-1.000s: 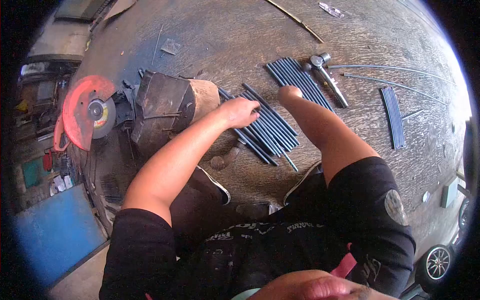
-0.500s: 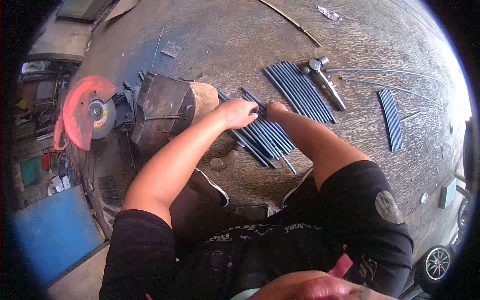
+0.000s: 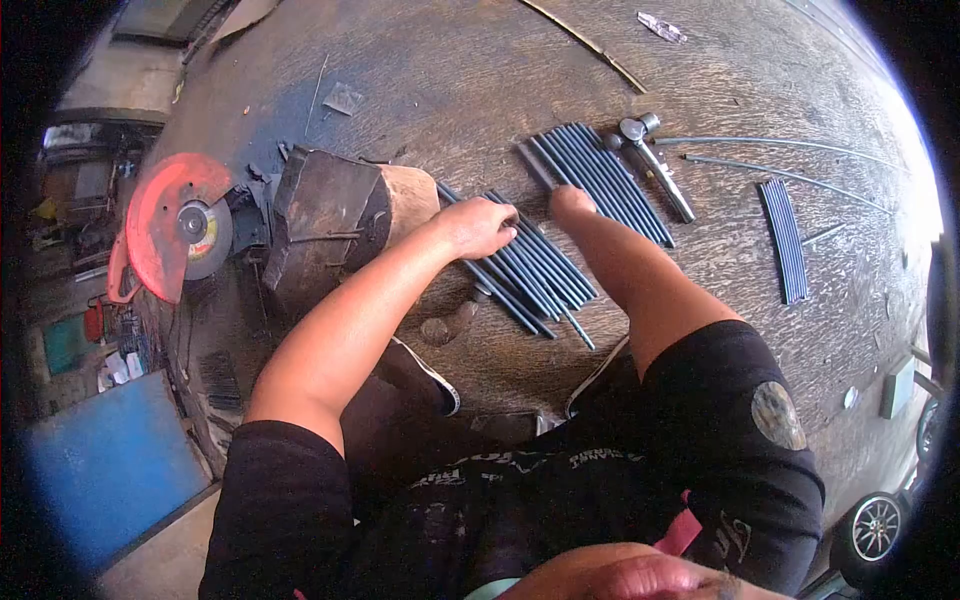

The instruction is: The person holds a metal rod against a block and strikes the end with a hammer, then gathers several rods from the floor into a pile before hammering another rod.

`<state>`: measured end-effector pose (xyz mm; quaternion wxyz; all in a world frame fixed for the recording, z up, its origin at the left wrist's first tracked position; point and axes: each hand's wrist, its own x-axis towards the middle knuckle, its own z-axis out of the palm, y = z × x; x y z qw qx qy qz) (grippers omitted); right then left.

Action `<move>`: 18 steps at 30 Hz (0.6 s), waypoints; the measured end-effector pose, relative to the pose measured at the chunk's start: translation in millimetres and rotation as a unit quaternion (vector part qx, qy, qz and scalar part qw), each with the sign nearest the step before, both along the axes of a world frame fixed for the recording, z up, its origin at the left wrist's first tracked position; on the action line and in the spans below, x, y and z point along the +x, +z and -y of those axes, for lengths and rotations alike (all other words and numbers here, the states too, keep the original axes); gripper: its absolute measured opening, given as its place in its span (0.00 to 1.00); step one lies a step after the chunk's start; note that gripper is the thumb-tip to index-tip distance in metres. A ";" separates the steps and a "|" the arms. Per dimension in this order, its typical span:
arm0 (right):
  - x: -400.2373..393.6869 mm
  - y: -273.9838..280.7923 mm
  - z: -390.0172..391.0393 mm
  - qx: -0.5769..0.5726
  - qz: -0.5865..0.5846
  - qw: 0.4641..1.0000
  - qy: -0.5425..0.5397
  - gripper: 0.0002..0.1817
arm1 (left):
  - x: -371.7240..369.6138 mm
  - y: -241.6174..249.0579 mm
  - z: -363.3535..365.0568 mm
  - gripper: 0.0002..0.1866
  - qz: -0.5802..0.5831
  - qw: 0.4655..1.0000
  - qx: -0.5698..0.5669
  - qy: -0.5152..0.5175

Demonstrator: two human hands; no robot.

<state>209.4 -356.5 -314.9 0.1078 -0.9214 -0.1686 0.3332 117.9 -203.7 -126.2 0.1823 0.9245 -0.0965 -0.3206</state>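
Two groups of short dark metal rods lie on the ground between my hands. My left hand (image 3: 482, 228) is closed, its fingers curled at the upper part of the looser left pile of rods (image 3: 540, 270); what is in its fingertips is hidden. Above the right group my right hand (image 3: 572, 202) is closed on a single metal rod (image 3: 536, 164), smeared by motion. That rod lies along the left edge of the neat row of rods (image 3: 605, 185). A hammer (image 3: 655, 168) rests against the row's right side.
At the left stands a cut-off saw with a red guard (image 3: 165, 225), beside a bulky block (image 3: 335, 205). Farther right are long thin rods (image 3: 780, 145) and a small bundle of rods (image 3: 783, 240). A rounded metal piece (image 3: 455, 318) sits near my foot.
My right hand has moved right and slightly up from the left pile to the neat row, bringing one rod along. The left hand has stayed nearly in place.
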 end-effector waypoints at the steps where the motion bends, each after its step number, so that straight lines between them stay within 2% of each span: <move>1: 6.6 2.1 6.5 0.002 0.017 1.000 -0.016 0.14 | -0.6 -2.4 -1.6 0.18 0.009 1.000 0.000 -0.006; 3: 11.8 22.5 14.4 -0.020 0.017 0.999 -0.043 0.13 | -1.9 -6.2 -4.3 0.18 0.017 1.000 -0.002 -0.011; 9: 16.1 14.2 9.3 -0.059 0.024 0.997 -0.032 0.13 | 0.0 -5.3 -1.2 0.17 0.027 1.000 0.003 -0.010; 11: 9.4 14.3 2.0 -0.032 0.035 0.999 0.015 0.13 | -1.3 -1.1 -0.1 0.18 0.026 1.000 0.009 -0.010; 12: 4.8 16.9 -3.6 -0.038 0.010 0.996 0.076 0.14 | -2.3 0.8 1.2 0.18 0.026 1.000 0.014 -0.009; 13: -3.5 21.0 -10.0 -0.038 0.008 0.996 0.076 0.14 | -3.4 -1.5 0.5 0.18 0.025 1.000 0.014 -0.009; 15: -21.5 29.9 -21.5 -0.040 -0.059 0.984 0.166 0.16 | -2.6 -4.2 -2.1 0.18 0.025 1.000 0.008 -0.014; 17: -44.2 3.6 -34.7 -0.034 -0.051 0.981 0.184 0.16 | -1.9 -2.0 -2.0 0.19 0.031 0.999 0.004 -0.012; 18: -51.8 4.6 -39.1 0.007 -0.080 0.996 0.048 0.19 | -2.4 -2.3 -3.1 0.19 0.036 0.999 -0.001 -0.008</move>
